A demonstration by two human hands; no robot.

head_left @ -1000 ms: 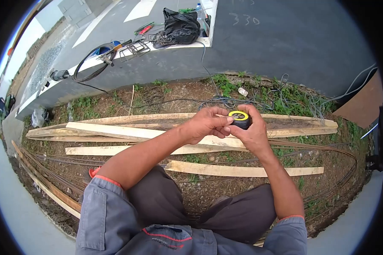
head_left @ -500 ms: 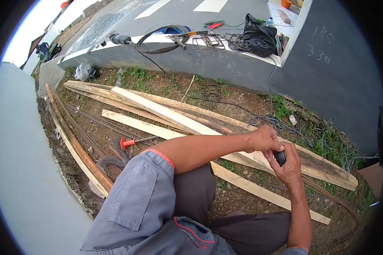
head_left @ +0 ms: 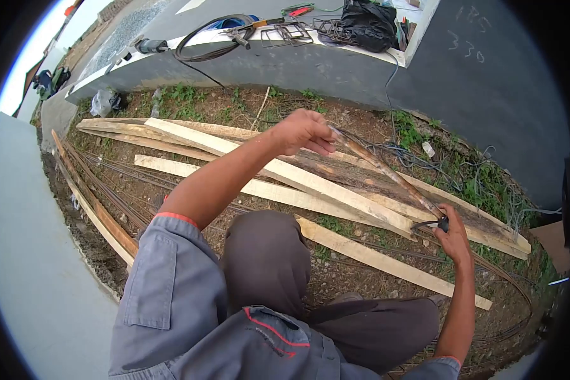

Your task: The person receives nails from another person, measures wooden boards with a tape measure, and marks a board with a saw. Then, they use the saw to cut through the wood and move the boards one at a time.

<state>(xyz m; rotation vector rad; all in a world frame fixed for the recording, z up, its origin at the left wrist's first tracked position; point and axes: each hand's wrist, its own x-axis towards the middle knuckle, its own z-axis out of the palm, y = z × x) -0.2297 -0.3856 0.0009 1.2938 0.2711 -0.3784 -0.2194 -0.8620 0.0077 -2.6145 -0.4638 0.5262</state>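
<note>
at the far left a grey concrete slab [head_left: 25,266] borders a strip of bare soil, where thin rusty steel rods [head_left: 101,190] lie along a weathered plank. further right, several long pale wooden boards [head_left: 266,180] lie side by side on the dirt, running diagonally toward the lower right. above them, on the white-edged concrete ledge [head_left: 247,47], rest a coiled black cable [head_left: 202,38] and a black plastic bag [head_left: 367,22]. the person's left hand [head_left: 304,132] is raised over the boards, its grip pinched on the end of a worn, dirty tape blade [head_left: 386,172] that stretches taut, slanting down to the right. at its lower end the right hand [head_left: 453,235] has its grip closed around the small black tape measure case [head_left: 444,223], held just above the boards, near tangled wires [head_left: 475,183] in the grass.
</note>
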